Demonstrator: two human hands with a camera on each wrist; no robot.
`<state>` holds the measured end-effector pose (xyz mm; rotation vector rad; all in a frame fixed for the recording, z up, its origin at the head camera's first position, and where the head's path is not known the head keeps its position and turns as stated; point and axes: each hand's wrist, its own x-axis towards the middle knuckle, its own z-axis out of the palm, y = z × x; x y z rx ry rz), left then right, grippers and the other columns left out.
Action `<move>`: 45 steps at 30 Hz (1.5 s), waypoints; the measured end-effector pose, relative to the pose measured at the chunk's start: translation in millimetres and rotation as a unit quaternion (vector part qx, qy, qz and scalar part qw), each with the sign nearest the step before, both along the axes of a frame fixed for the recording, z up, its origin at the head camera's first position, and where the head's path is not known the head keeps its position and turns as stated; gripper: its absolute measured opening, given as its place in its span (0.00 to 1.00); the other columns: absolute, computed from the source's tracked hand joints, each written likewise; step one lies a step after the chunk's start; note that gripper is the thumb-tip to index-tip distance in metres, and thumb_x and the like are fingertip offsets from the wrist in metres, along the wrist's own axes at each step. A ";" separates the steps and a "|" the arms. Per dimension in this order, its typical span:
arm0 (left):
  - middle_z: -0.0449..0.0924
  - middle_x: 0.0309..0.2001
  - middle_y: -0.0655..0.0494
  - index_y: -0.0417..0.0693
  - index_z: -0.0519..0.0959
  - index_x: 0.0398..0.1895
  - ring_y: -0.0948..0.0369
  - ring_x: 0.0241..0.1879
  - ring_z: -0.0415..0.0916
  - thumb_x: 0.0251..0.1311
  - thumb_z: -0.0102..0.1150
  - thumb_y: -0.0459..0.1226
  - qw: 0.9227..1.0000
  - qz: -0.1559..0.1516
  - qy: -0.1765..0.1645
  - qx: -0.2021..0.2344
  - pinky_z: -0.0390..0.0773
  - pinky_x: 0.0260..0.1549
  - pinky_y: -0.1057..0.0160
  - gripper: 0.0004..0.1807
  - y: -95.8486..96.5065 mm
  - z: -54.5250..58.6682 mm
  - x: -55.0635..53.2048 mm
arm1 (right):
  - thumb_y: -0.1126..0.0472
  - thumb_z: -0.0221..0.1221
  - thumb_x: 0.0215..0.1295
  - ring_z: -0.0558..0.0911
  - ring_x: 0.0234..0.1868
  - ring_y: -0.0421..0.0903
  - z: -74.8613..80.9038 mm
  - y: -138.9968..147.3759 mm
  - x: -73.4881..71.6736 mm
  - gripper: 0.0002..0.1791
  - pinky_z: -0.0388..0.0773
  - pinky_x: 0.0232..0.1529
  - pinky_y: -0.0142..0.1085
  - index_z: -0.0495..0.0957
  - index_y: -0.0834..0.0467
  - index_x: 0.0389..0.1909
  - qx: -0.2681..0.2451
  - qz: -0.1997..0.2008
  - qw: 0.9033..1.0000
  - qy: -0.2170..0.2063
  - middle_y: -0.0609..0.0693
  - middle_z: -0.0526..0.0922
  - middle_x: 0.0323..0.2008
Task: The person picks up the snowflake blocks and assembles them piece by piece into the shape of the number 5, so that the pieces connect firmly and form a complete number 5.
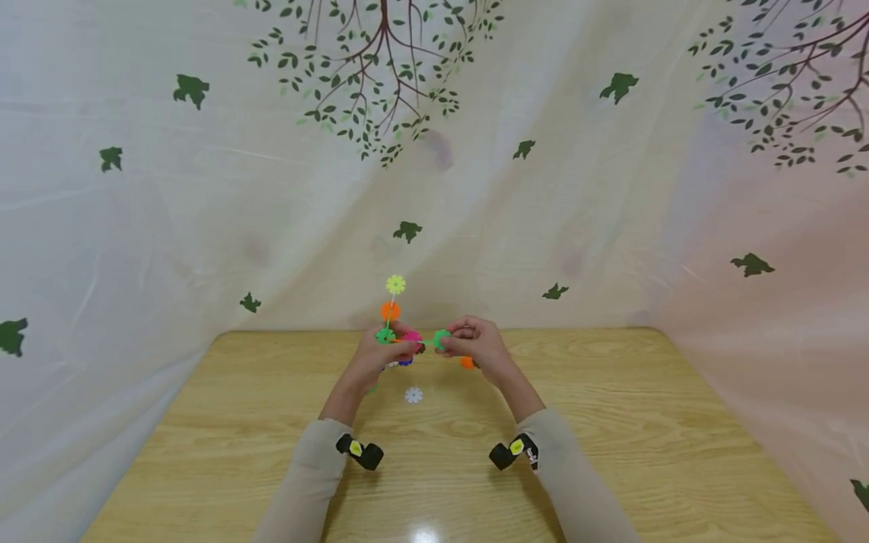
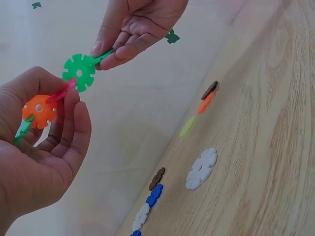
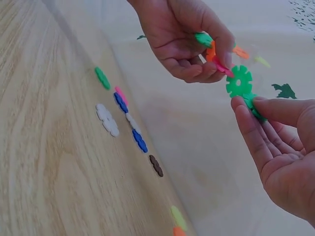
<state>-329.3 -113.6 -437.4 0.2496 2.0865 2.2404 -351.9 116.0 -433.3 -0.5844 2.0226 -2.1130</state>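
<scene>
Above the back of the table, my left hand (image 1: 366,358) pinches a pink notched disc (image 2: 61,92), one link in a chain of snowflake-shaped plastic discs. Behind the pink one, an orange disc (image 2: 38,112) and a green disc (image 1: 385,336) join on beside the palm. From there the chain rises through another orange disc (image 1: 390,311) to a yellow disc (image 1: 396,284) at the top. A green disc (image 2: 78,72) slots onto the pink one toward the right. My right hand (image 1: 480,348) pinches another green disc (image 3: 252,105) edge-on, its notches at that disc's rim.
On the wooden table (image 1: 577,437) under the hands lie loose discs: white (image 1: 413,395), blue (image 3: 140,141), brown (image 3: 156,166), green (image 3: 102,78) and orange (image 2: 206,103). A leaf-printed cloth (image 1: 305,249) hangs along the table's back edge.
</scene>
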 end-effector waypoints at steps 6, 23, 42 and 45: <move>0.85 0.37 0.55 0.37 0.78 0.46 0.58 0.37 0.83 0.63 0.66 0.30 1.000 0.006 0.009 0.009 0.85 0.39 0.66 0.11 1.3 -2.0 -2.7 | 0.70 0.65 0.66 0.90 0.35 0.48 -1.9 -4.7 0.3 0.09 0.88 0.45 0.46 0.77 0.69 0.43 -0.014 -0.024 1.000 -0.006 0.47 0.89 0.32; 0.86 0.41 0.46 0.37 0.77 0.48 0.61 0.39 0.86 0.68 0.64 0.34 1.000 -0.013 0.013 0.016 0.86 0.50 0.54 0.12 1.9 0.4 -2.0 | 0.67 0.66 0.66 0.90 0.32 0.42 -0.8 -4.8 -1.1 0.14 0.86 0.49 0.54 0.80 0.73 0.48 0.003 -0.051 0.999 -0.006 0.46 0.90 0.32; 0.89 0.32 0.60 0.39 0.80 0.46 0.62 0.36 0.87 0.62 0.69 0.32 1.000 0.001 0.011 0.024 0.84 0.39 0.64 0.11 0.3 -1.4 -1.5 | 0.71 0.66 0.65 0.90 0.31 0.44 0.4 -10.8 6.4 0.13 0.85 0.46 0.58 0.80 0.76 0.46 -0.016 -0.056 0.998 0.030 0.46 0.89 0.31; 0.89 0.32 0.60 0.39 0.81 0.46 0.62 0.36 0.87 0.62 0.69 0.32 1.000 0.004 0.017 0.023 0.84 0.38 0.64 0.11 1.2 -0.7 -0.1 | 0.71 0.66 0.65 0.89 0.30 0.43 -0.2 -11.3 6.3 0.13 0.86 0.44 0.55 0.79 0.77 0.45 -0.025 -0.056 0.998 0.031 0.45 0.89 0.30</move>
